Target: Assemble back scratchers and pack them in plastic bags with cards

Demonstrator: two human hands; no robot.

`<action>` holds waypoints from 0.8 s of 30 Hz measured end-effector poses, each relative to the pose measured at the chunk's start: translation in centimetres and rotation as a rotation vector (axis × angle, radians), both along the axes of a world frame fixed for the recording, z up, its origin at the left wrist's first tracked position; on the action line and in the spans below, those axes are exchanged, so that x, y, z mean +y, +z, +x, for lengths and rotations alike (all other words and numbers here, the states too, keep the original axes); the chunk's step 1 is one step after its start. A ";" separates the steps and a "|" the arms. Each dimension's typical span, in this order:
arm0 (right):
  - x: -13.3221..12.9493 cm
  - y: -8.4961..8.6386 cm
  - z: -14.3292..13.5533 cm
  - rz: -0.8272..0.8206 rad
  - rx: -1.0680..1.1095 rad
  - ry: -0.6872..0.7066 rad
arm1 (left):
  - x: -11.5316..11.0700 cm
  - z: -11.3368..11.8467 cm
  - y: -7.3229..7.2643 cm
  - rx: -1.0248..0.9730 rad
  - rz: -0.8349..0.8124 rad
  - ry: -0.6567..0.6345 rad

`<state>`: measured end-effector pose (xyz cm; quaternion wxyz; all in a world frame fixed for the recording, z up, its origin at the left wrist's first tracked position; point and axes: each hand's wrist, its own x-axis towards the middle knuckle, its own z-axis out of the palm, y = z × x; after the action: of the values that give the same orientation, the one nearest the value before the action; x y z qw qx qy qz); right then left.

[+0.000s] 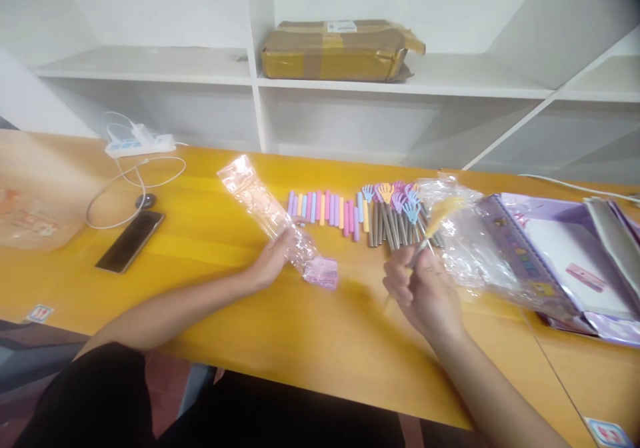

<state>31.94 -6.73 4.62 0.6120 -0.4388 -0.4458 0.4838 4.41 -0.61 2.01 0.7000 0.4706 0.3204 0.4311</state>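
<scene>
Closed around a long clear plastic bag [260, 201], my left hand [275, 255] is at the middle of the table. The bag slants, with a pink printed part [321, 272] at its lower end. To the right, my right hand [420, 288] grips a yellow hand-shaped scratcher [443, 215], blurred at its head. Behind my hands lies a row of pastel sticks [327, 208] in pink, purple, blue and yellow. Beside the row is a pile of scratchers [397, 215] with grey handles and coloured hand-shaped heads.
Clear plastic bags [475, 248] lie right of the pile, beside an open purple box [535, 255]. At left are a phone [131, 241], a white cable and a power strip [140, 144]. A taped carton [335, 51] sits on the shelf behind.
</scene>
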 end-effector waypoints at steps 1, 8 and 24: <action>-0.4 0.0 0.0 -0.036 -0.057 0.099 | 0.4 -0.1 0.1 -0.020 0.000 0.036; -1.6 -0.9 -1.2 0.060 -0.762 0.409 | 1.4 -0.7 2.8 -0.095 -0.039 0.151; -0.8 -1.3 -1.0 0.221 -1.005 0.262 | 1.3 -1.0 5.9 -0.171 -0.085 0.173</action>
<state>30.94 -7.49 3.32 0.3001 -0.4902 -0.7835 0.2363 3.43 0.66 7.92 0.7041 0.3726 0.3168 0.5148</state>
